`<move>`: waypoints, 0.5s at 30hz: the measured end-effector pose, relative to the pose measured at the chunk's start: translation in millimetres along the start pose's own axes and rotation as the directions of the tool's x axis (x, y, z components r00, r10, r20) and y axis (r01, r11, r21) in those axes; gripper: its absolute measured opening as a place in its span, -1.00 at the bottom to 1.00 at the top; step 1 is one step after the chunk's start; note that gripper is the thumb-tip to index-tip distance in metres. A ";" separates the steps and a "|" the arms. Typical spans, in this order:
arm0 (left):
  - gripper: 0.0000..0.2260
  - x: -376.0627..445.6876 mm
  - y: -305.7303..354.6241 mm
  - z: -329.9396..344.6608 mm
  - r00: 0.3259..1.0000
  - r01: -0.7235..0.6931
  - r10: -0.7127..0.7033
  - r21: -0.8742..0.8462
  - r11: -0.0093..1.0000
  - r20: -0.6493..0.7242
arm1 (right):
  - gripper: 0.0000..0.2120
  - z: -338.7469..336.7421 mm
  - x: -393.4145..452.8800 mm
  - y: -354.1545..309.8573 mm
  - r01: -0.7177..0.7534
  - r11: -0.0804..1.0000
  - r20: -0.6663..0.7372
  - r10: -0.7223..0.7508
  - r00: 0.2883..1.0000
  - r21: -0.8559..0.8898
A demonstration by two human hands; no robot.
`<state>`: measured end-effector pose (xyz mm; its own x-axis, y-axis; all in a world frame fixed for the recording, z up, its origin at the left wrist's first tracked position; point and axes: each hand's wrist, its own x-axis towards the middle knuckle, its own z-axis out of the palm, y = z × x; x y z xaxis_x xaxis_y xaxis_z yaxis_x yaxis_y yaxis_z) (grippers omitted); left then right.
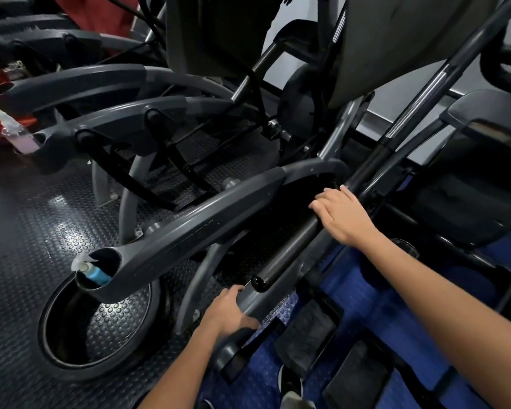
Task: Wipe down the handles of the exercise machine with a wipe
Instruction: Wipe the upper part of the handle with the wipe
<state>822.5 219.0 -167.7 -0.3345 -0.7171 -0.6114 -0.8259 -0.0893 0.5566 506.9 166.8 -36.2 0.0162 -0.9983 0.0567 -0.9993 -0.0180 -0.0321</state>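
**Hands on the bars, wipes in the cup holder**

The right hand lies over the black handle, fingers curled round it; whether a wipe sits under the palm cannot be told, since none shows. The left hand grips the grey bar just below the handle's rounded end cap. A wipes pack, with a white sheet poking from its top, stands in the cup holder at the end of the grey rail, left of the handle and well apart from both hands.

To do this step well, I judge the right hand should wrap a wipe fully round the handle and slide along its length, from the upper end down to the end cap, twisting so the underside gets covered. The left hand's grip on the bar can steady the machine against the push. The cap itself deserves a separate pass.
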 end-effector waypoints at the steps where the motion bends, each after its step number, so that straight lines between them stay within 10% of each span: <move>1: -0.01 -0.2 0.6 -0.1 1.000 0.001 -0.001 0.001 1.000 0.000 | -0.45 0.0 3.0 -5.1 -0.054 0.999 0.004 0.054 0.999 -0.011; 9: -0.03 -2.4 2.2 -1.5 1.000 0.000 0.000 0.027 1.000 0.003 | -0.61 8.2 -84.9 -141.0 0.366 0.892 -0.053 -0.365 0.929 0.267; 15: -0.04 -1.9 1.7 -1.9 1.000 0.000 0.000 0.002 1.000 0.005 | -0.65 12.2 -63.0 -78.4 0.498 0.835 -0.025 -0.506 0.862 0.233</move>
<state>822.6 219.0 -164.6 -0.3364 -0.7139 -0.6141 -0.8269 -0.0881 0.5554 584.7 230.4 -49.4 0.5192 -0.8499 0.0903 -0.8192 -0.5250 -0.2310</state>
